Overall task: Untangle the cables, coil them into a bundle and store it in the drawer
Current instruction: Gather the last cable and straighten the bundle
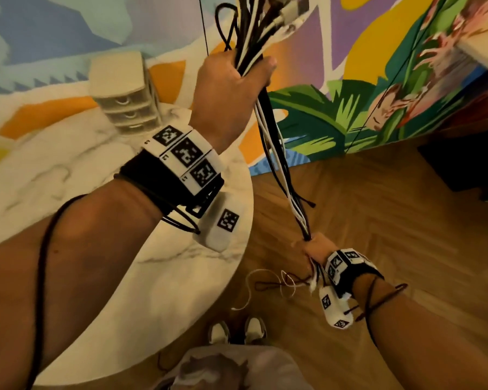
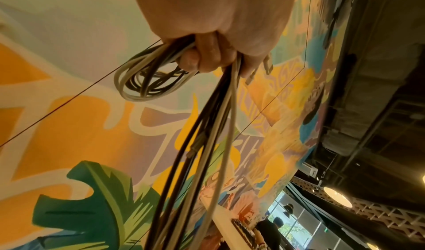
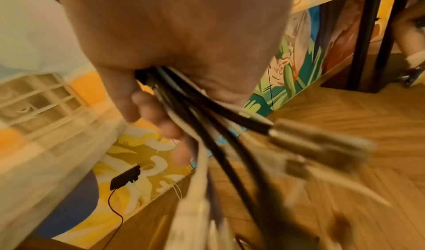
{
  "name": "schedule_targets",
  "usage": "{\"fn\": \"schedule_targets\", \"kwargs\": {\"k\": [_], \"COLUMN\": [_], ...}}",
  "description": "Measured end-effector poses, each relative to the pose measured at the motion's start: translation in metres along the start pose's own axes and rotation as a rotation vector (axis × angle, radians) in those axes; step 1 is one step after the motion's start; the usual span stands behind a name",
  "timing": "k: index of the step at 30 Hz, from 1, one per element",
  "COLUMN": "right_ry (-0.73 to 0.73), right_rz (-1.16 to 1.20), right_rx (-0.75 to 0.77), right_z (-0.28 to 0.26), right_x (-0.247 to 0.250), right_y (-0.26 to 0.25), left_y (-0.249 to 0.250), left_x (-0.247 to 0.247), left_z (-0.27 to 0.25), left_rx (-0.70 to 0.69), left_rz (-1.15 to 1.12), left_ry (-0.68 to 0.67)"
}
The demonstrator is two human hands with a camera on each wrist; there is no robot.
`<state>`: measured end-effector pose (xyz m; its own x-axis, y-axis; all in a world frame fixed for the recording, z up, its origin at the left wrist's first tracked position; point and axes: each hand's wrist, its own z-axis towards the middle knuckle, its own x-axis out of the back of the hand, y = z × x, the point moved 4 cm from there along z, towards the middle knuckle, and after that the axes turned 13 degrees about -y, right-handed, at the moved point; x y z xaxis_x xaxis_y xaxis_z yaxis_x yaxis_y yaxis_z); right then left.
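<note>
A bundle of black and white cables (image 1: 273,153) hangs stretched between my two hands over the floor. My left hand (image 1: 237,80) is raised and grips the upper part in a fist; plugs and loops stick out above it. In the left wrist view the fingers (image 2: 207,54) curl round the cables (image 2: 207,135), with a small coil (image 2: 147,79) beside them. My right hand (image 1: 314,246) grips the lower ends near the floor. The right wrist view shows that hand (image 3: 161,108) closed round the strands (image 3: 207,126), with blurred plugs (image 3: 310,139) beyond. A small white drawer unit (image 1: 124,94) stands on the table, drawers closed.
The round marble table (image 1: 68,170) lies to the left below my left arm. To the right is wooden floor (image 1: 378,220), with my shoes (image 1: 237,330) below. A painted mural wall (image 1: 350,94) stands behind, and dark furniture (image 1: 462,164) at far right.
</note>
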<state>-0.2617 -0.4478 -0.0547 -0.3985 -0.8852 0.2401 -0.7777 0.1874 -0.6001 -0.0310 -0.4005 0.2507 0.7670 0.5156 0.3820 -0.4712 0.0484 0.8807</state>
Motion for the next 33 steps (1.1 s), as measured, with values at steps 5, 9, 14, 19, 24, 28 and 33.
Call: {"fn": "schedule_targets", "kwargs": {"k": [5, 9, 14, 19, 24, 28, 33], "right_ry": [0.005, 0.031, 0.02, 0.063, -0.207, -0.077, 0.358], "right_rz": [-0.151, -0.292, -0.423, 0.003, 0.035, 0.038, -0.002], "right_rx": [-0.115, -0.161, -0.103, 0.484, 0.727, 0.649, 0.432], "right_z": [0.006, 0.013, 0.013, -0.04, -0.083, -0.065, -0.024], "right_x": [0.004, 0.013, 0.021, 0.029, -0.01, -0.02, 0.014], "right_y": [0.022, 0.033, 0.019, -0.091, -0.178, -0.177, -0.129], "left_y": [-0.002, -0.013, -0.03, -0.06, -0.083, -0.095, -0.105], "left_x": [0.02, 0.009, -0.028, -0.062, -0.073, -0.053, 0.009], "left_z": [0.006, -0.003, -0.026, -0.049, -0.058, -0.054, -0.052], "left_rx": [-0.033, -0.024, 0.045, 0.099, 0.197, 0.25, 0.416], "left_rz": [-0.044, -0.085, -0.112, -0.034, -0.005, 0.052, 0.12], "left_ry": [0.056, 0.017, -0.118, -0.22, -0.312, -0.351, -0.161]}}
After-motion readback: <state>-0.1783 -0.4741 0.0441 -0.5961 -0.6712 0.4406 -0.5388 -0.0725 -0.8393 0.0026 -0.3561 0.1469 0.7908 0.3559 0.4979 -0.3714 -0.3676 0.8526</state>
